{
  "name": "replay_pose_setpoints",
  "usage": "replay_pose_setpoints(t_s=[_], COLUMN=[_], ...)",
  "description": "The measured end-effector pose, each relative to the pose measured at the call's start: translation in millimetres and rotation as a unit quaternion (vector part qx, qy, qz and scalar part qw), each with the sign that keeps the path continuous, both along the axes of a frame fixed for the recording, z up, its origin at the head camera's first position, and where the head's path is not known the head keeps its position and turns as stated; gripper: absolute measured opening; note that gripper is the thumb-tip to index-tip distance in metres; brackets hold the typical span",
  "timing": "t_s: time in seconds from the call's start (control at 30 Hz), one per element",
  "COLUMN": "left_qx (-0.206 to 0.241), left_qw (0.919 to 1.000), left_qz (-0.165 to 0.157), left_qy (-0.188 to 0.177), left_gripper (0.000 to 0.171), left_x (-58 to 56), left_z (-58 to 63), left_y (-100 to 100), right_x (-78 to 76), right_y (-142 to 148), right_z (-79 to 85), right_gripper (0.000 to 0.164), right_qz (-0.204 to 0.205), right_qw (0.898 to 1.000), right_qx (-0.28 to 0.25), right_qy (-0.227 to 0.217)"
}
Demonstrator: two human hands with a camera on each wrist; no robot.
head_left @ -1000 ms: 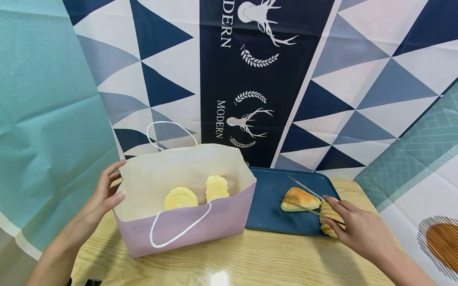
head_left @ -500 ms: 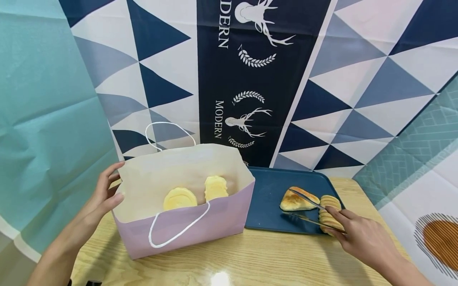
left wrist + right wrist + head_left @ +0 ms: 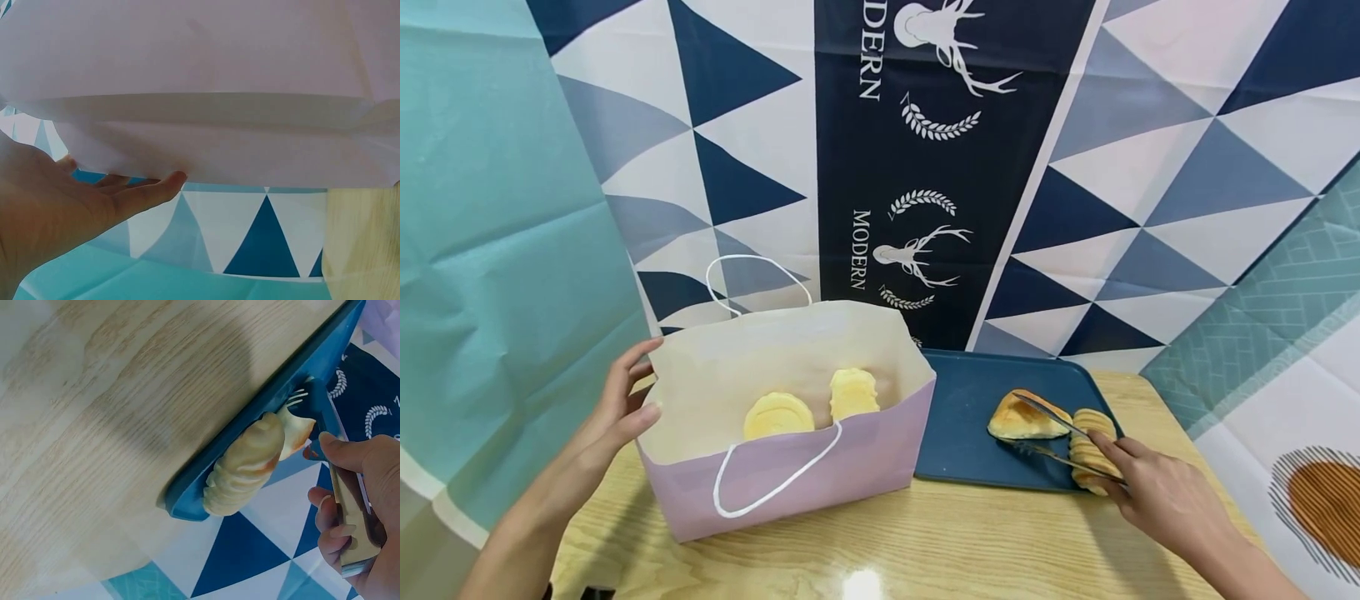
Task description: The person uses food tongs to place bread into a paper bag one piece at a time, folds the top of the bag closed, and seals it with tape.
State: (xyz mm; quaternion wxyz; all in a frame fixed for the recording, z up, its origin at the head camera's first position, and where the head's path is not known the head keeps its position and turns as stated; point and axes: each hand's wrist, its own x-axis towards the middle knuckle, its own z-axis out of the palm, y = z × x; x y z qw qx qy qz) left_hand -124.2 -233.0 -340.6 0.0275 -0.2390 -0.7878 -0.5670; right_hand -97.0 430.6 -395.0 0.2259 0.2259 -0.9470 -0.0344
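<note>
My left hand (image 3: 606, 421) touches the left side of a lilac paper bag (image 3: 797, 487), thumb and fingers extended at its rim. From the left wrist view, the thumb lies against the bag's side panel (image 3: 187, 144). Inside the open bag are a round yellow pastry (image 3: 778, 415) and a ridged yellow one (image 3: 853, 394), lower parts hidden. My right hand (image 3: 1165, 492) grips metal tongs (image 3: 353, 540). Their parted arms reach left over a ridged bread roll (image 3: 1092, 450), with the tips on either side of a browned triangular bun (image 3: 1026, 412).
A blue tray (image 3: 958, 417) right of the bag bears the roll and bun. It lies on a wooden table (image 3: 970, 542). White cord handles (image 3: 775, 492) hang at the bag's front and stand at its back. A patterned cloth (image 3: 745, 167) rises close behind.
The tongs have turned and come down toward the near side of the tray, their tips now astride the triangular bun. My left hand and the bag hold their places.
</note>
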Motion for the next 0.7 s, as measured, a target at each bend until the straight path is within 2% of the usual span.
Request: replay_pose_setpoints(t_s=[0.13,0.27,0.47,0.7], left_qx=[0.003,0.002,0.002,0.000], left_qw=[1.0000,1.0000,1.0000,1.0000], left_qz=[0.001,0.002,0.003,0.001], left_qy=[-0.002,-0.007,-0.007,-0.010], left_gripper=[0.069,0.069,0.069,0.069], left_x=[-1.4,-1.7,-0.9,0.1], left_z=[1.4,2.0,1.2,1.5], left_y=[0.6,0.1,-0.1,0.2], right_x=[-1.5,-2.6,-3.7,-2.8], right_y=[-1.1,-5.6,-9.3,-7.6], right_z=[0.4,4.1,8.6,4.2], right_gripper=[0.055,0.063,0.055,0.051], right_qz=[-0.013,-0.026,-0.028,-0.015], right_qw=[1.000,0.999,0.997,0.998], right_qx=[0.007,0.021,0.037,0.038], right_qy=[-0.009,-0.032,-0.058,-0.040])
